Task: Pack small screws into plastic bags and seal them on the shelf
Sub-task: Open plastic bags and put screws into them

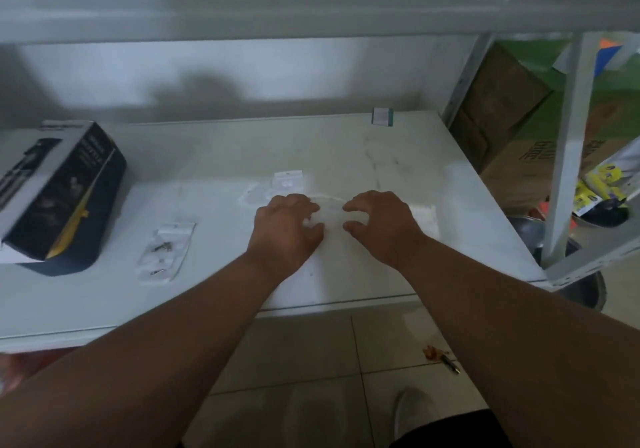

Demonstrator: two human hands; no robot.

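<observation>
Lying at the centre of the frame on the white shelf (398,156), a clear plastic bag (330,213) is held between both hands; its outline is faint against the pale surface and blurred, so its contents cannot be made out. The left hand (285,224) grips the bag's left side, fingers curled down over it and thumb tucked beneath toward the middle. The right hand (379,220) mirrors it on the right side, its fingers arched and its thumb opposed, pinching the bag's edge. Just above the hands, toward the frame's centre, lies a second small bag with a white header card (287,179), and a flat white bag or sheet (424,217) shows just right of the right hand. At lower left of centre, apart from the hands, a filled bag of small screws (166,251) rests flat on the shelf. At the far left stands a tilted dark blue and grey product box (62,191). A small green-edged label (382,116) sits at the shelf's rear edge, upper right of centre. Brown cardboard boxes (502,111) appear beyond the shelf's upright at the upper right, and tiled floor (311,354) fills the lower frame.
</observation>
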